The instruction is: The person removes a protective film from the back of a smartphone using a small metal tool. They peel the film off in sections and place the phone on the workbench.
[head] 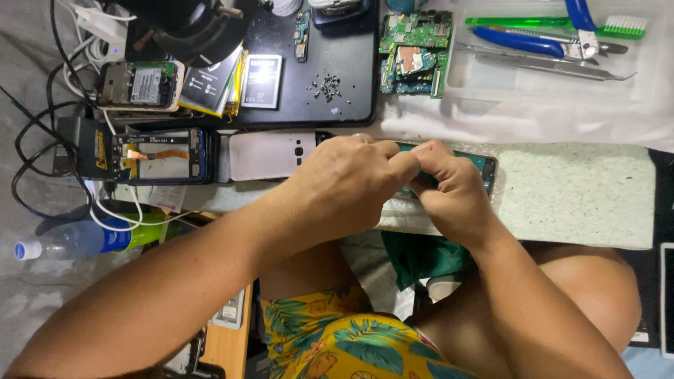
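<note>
My left hand (347,175) and my right hand (449,186) meet over an opened phone (486,167) with a green inside, lying on a pale speckled slab (583,193). Both hands have their fingers curled tight onto the phone, thumbs and knuckles touching each other. Most of the phone is hidden under the hands; only its right end shows. A pinkish white back cover (263,156) lies just left of my left hand.
A black tray (323,84) holds tiny screws (326,85), batteries (261,81) and another opened phone (137,85). Green circuit boards (414,52) lie beyond. Blue pliers (519,42), tweezers and a green brush (562,24) sit in a clear tray. A dismantled phone frame (161,156), cables and a bottle (77,240) are at the left.
</note>
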